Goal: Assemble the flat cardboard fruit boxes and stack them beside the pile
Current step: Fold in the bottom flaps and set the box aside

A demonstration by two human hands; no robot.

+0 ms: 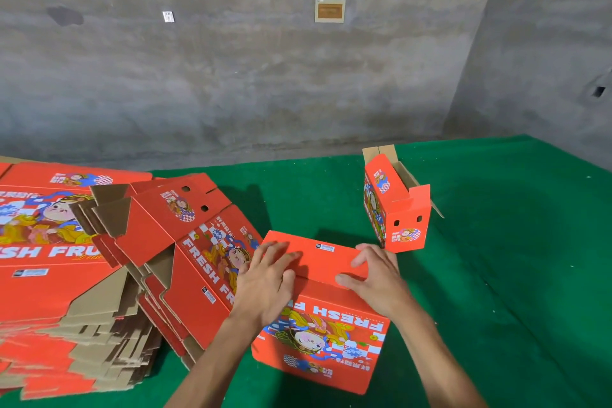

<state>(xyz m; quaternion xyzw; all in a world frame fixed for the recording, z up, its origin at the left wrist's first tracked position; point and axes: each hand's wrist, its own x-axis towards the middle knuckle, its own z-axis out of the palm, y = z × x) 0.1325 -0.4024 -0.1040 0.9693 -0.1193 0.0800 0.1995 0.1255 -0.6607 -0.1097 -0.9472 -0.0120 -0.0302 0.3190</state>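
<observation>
Fruit box (331, 338) sits on the green felt surface (496, 242) right in front of you, just beside the leaning pile of flat boxes (109, 258) on your left. Its long axis runs left to right across your view, and the printed side facing you reads upside down, with "FRESH" inverted, so the box stands bottom up. Your left hand (265, 278) lies flat on the red flaps on top, fingers straight and spread, pressing down near the left end. Your right hand (374, 278) rests at the right end, fingers curled over the flap's far edge and thumb set along its near fold, so it grips that flap. A small white label shows on the top panel between your hands. Farther back and to the right, well apart from your hands, a second assembled box (397, 205) stands upright with its top flaps open, its end panel with two holes turned toward you and its long axis running away toward the concrete wall (298, 76).
</observation>
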